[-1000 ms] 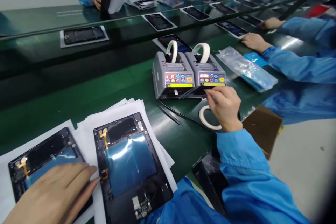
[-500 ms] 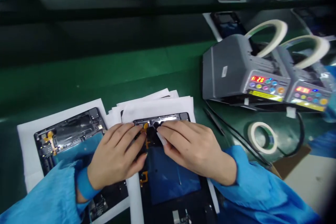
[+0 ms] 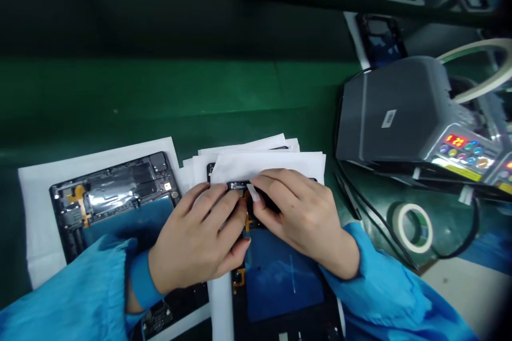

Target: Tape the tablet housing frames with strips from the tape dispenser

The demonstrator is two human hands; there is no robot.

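An opened tablet (image 3: 284,277) with a blue film lies on stacked white sheets in front of me. My left hand (image 3: 200,234) rests over its upper left part, fingertips on the top edge near an orange flex cable; whether it pinches anything is hidden. My right hand (image 3: 300,213) is closed on a small white strip (image 3: 253,192), held between thumb and fingers just above the tablet's upper part. Left of these, a second opened tablet (image 3: 120,192) lies on a white sheet, partly under my left forearm.
A grey tape dispenser (image 3: 392,112) stands at the right. Near it lie a roll of tape (image 3: 413,228), dark tweezers (image 3: 348,192) and black cables. Further devices on white sheets, such as one tablet (image 3: 382,40), sit behind.
The view has swung left, so the dispenser and tablets appear further right. My right hand has turned slightly, and the white strip now shows more fully near the tablet's top edge.
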